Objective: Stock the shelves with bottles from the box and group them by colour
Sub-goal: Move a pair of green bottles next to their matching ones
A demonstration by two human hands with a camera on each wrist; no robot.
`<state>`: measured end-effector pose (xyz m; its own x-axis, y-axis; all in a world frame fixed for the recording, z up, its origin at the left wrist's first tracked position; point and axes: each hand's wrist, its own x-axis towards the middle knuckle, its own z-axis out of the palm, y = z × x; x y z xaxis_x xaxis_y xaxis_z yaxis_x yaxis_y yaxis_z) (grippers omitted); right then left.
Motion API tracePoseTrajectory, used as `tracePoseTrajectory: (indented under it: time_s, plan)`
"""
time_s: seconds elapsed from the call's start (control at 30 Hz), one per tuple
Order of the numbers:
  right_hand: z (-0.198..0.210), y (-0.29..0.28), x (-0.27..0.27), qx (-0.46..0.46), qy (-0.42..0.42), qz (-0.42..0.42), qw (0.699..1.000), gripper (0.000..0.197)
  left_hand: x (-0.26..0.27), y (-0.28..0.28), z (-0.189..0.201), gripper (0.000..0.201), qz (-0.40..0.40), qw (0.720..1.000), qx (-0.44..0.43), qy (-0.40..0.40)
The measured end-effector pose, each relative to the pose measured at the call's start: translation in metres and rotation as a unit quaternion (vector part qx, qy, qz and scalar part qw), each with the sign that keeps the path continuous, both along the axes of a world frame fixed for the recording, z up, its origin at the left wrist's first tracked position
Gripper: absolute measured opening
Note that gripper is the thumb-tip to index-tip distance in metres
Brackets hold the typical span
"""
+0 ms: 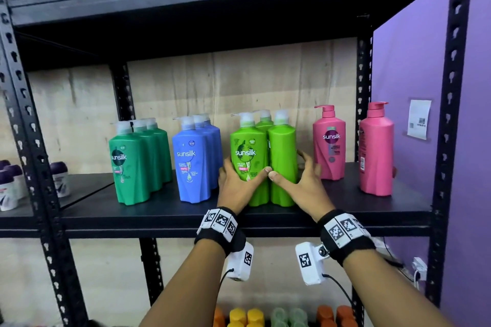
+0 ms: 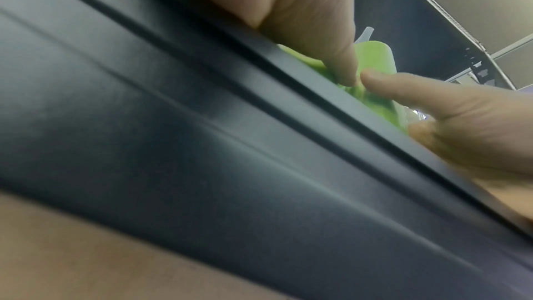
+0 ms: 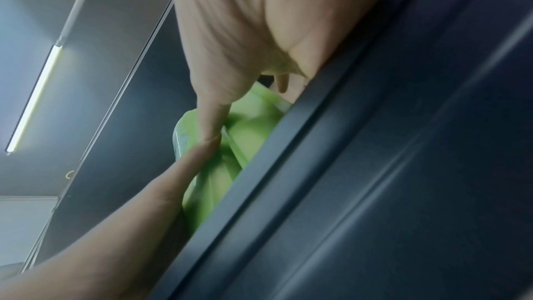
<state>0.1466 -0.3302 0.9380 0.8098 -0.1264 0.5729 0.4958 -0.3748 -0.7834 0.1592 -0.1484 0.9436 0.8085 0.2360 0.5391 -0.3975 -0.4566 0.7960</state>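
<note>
On the shelf (image 1: 345, 210), the left hand (image 1: 236, 186) and right hand (image 1: 303, 186) apparently clasp the lime-green bottles (image 1: 263, 156), thumbs touching.

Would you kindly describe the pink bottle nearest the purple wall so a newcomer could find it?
On the black shelf, past the lime-green bottles both hands steady, stand two pink bottles. The pink bottle sought stands farthest right, nearer the shelf's front edge. Unlike its neighbour, its logo faces away.

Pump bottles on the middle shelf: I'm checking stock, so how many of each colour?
Dark green: 3
Blue: 3
Lime green: 3
Pink: 2
Total: 11
</note>
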Motion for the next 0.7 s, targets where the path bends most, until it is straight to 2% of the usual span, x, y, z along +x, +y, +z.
tracePoseTrajectory:
  time_s: [0.13,0.23,0.37,0.5,0.6,0.7]
  plan:
    - [0.007,-0.001,0.008,0.052,0.055,0.065,0.995,0.105,-0.001,0.000,0.000,0.104,-0.011,1.000,-0.003,-0.012]
    - [0.006,-0.002,0.012,0.065,0.077,0.063,0.993,0.088,-0.002,0.001,0.001,0.092,-0.026,0.999,-0.012,-0.018]
    - [0.006,-0.004,0.014,0.114,0.069,0.081,0.988,0.093,-0.002,0.002,0.000,0.091,-0.036,0.999,-0.019,-0.007]
    - [0.006,-0.005,0.007,0.148,0.041,0.116,0.981,0.096,-0.001,0.002,0.000,0.081,-0.033,0.999,-0.020,-0.012]
    - [0.004,-0.008,0.003,0.120,0.047,0.121,0.984,0.098,-0.001,0.001,-0.001,0.081,-0.033,0.999,-0.022,-0.010]
    - [0.003,-0.009,0.002,0.090,0.051,0.092,0.990,0.086,-0.001,0.002,-0.001,0.080,-0.032,0.999,-0.023,-0.013]
